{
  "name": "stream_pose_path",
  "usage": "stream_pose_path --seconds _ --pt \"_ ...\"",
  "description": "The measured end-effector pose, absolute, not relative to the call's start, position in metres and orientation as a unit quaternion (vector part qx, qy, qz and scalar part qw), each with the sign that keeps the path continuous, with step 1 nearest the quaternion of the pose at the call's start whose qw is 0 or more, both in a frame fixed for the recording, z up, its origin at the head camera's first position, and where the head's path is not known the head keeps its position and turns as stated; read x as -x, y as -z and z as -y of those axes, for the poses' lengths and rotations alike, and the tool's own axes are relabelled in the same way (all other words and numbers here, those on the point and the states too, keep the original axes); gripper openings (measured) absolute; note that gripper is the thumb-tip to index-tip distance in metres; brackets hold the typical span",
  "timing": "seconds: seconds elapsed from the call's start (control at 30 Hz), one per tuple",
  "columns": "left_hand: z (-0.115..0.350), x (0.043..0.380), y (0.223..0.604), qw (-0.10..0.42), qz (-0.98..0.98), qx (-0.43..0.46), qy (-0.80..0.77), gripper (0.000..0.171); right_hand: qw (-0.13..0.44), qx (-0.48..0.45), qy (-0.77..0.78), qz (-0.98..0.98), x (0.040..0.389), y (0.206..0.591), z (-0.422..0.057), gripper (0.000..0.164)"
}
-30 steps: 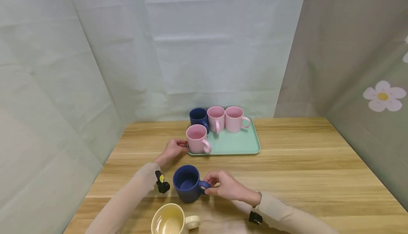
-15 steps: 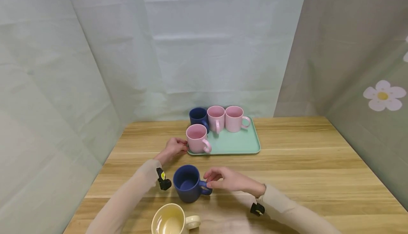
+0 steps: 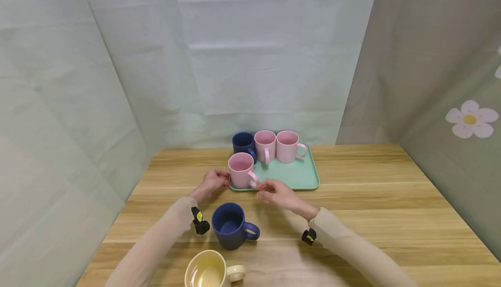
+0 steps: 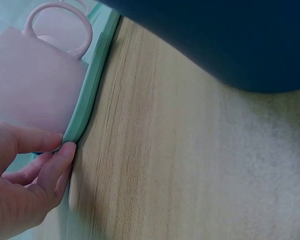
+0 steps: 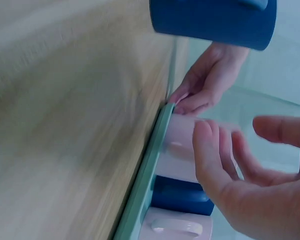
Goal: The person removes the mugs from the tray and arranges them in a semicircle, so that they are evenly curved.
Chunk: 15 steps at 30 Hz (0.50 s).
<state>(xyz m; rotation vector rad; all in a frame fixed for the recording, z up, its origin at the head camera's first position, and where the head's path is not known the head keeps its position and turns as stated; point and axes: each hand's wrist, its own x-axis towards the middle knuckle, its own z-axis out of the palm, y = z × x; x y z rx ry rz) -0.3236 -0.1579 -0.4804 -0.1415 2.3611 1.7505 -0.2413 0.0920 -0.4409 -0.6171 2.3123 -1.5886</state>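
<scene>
Tray (image 3: 288, 177) pinched near table's (image 3: 375, 208) far edge

The left hand (image 3: 212, 181) clamped its near-left corner, beside a pink mug (image 3: 239, 175). The right hand (image 3: 279, 195), fingers loosely curved around nothing, hovered close beside that mug; whether they touched, I couldn't tell.

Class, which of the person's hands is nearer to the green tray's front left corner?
The left hand: it pinches the green tray there. The right hand is farther off, towards the right, just beyond the front pink mug.
</scene>
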Motion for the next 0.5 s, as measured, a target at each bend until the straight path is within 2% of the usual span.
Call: stream_pose_path --seconds 0.33,0.5 --pt "0.157 0.323 0.482 0.091 -0.809 0.045 -0.578 0.034 -0.022 0.101 0.551 -0.828 0.261 0.442 -0.076 0.022" --pt "0.157 0.324 0.482 0.089 -0.81 0.04 -0.578 0.035 -0.021 0.118 0.533 -0.837 0.267 0.446 -0.072 0.023"
